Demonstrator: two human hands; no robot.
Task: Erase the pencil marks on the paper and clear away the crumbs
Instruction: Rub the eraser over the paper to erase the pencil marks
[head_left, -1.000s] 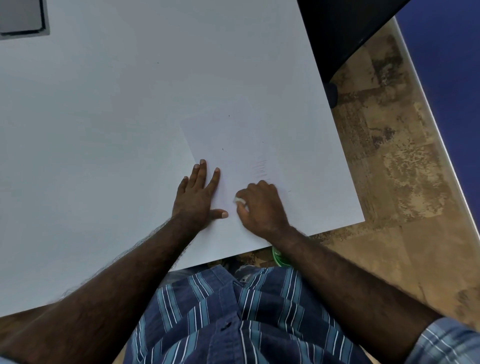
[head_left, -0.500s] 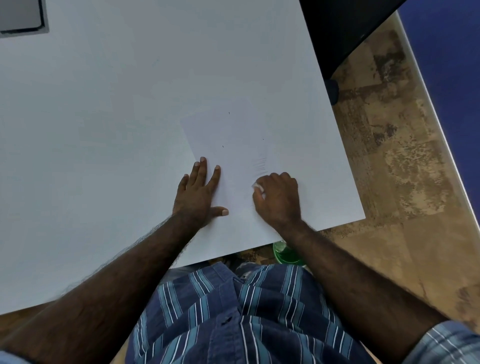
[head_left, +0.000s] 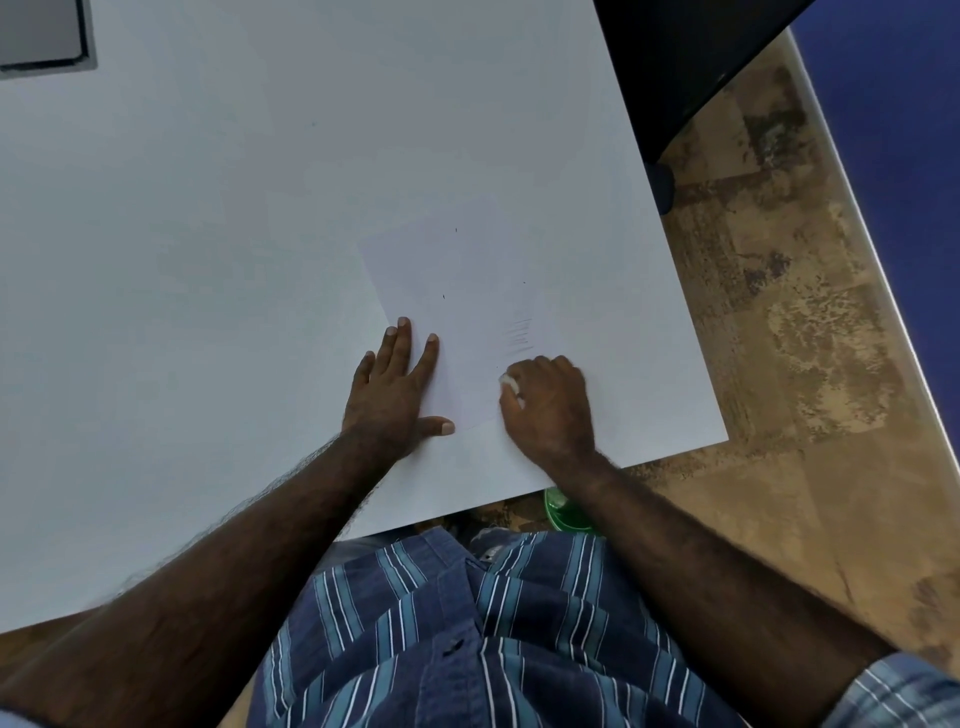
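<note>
Eraser (head_left: 510, 383) pinched in right hand (head_left: 549, 405); pencil marks (head_left: 519, 336) just beyond.

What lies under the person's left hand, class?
The left hand rests flat on the paper's left edge, partly over the white table. Anything directly beneath the palm is hidden.

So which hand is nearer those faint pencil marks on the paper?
Right. The right hand, pinching the eraser, sits just below the pencil marks. The left hand lies flat on the paper, off to their left.
</note>
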